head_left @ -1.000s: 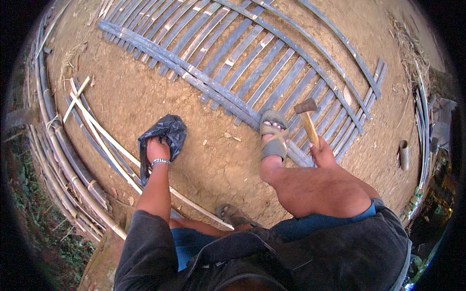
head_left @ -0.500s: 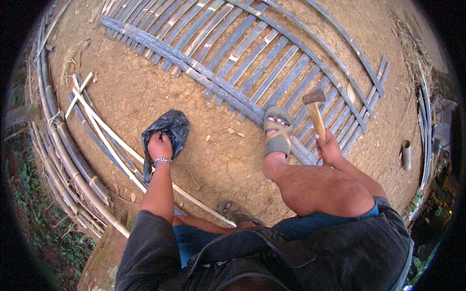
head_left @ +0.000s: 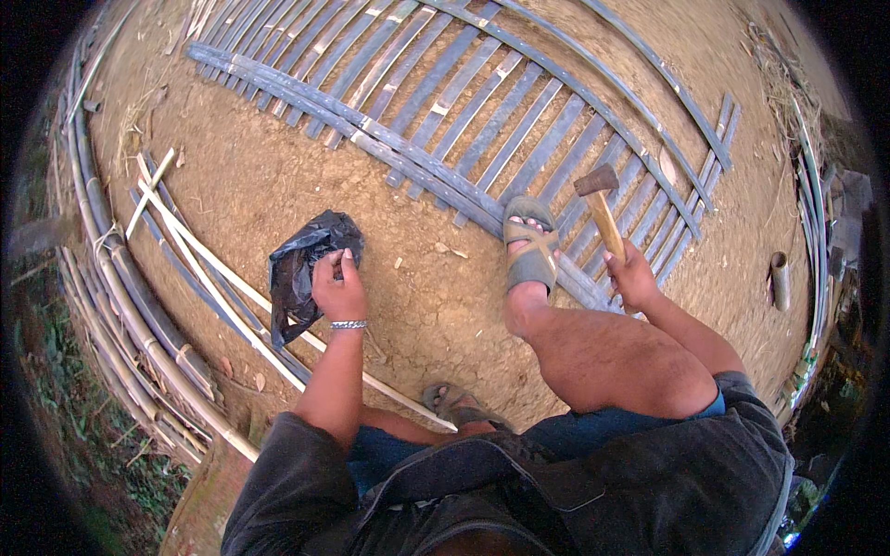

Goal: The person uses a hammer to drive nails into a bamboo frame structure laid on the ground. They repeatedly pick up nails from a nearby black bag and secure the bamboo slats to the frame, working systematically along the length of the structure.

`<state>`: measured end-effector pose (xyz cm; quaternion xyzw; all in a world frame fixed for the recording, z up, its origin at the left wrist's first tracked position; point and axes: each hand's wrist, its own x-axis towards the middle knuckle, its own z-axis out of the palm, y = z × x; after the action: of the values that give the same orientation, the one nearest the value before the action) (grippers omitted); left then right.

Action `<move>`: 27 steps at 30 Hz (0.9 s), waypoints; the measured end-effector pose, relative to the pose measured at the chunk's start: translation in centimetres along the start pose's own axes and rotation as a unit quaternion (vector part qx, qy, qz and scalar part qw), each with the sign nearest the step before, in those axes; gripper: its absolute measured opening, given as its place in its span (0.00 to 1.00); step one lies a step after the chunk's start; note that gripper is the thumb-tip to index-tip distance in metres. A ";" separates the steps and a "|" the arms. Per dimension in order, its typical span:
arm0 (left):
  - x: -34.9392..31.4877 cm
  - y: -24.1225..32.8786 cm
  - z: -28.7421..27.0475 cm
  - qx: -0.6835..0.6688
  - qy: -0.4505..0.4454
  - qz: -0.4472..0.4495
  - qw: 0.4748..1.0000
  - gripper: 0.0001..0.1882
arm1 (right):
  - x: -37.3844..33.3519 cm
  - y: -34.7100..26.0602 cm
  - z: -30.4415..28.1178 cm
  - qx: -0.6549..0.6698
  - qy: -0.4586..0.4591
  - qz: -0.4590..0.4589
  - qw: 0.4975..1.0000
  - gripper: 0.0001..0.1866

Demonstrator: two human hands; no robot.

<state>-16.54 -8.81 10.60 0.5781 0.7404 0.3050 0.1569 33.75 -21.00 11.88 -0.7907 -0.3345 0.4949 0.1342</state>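
Note:
My left hand (head_left: 339,289), with a chain bracelet on its wrist, is raised over the right side of a crumpled black plastic bag (head_left: 301,292) on the ground. Its thumb and fingers are pinched together; whatever they hold is too small to make out. In my right hand (head_left: 633,280) is a hammer (head_left: 607,227) with a wooden handle and a dark, rusty head, held upright. Beyond it lies a slatted bamboo panel (head_left: 501,120) of split strips laid across long rails. My sandalled foot (head_left: 531,243) rests on the panel's near rail.
Pale split strips (head_left: 199,255) lie crossed on the dirt at the left, running under the bag. Long bamboo poles (head_left: 139,320) are stacked along the left edge. At the right stands a short bamboo tube (head_left: 780,281), near more strips (head_left: 816,250).
My left hand has come out of the black bag and moved right, its fingers now pinched. The right hand still grips the hammer, hardly moved.

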 end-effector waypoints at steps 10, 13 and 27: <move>-0.3 4.7 0.1 -0.136 -0.161 0.134 0.968 0.06 | -6.8 3.3 -2.3 -0.097 0.109 0.036 0.989 0.19; 0.1 7.1 0.2 -0.128 -0.208 0.162 0.956 0.08 | -12.2 14.9 -6.5 -0.007 0.225 -0.062 0.972 0.21; -0.2 6.9 0.0 -0.042 -0.247 0.167 0.954 0.09 | -7.1 -0.1 -12.3 0.105 0.208 -0.053 0.971 0.17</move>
<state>-11.25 -7.95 14.91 0.7436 0.5580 0.2054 0.3057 42.46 -24.18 22.66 -0.8390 -0.2868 0.3439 0.3090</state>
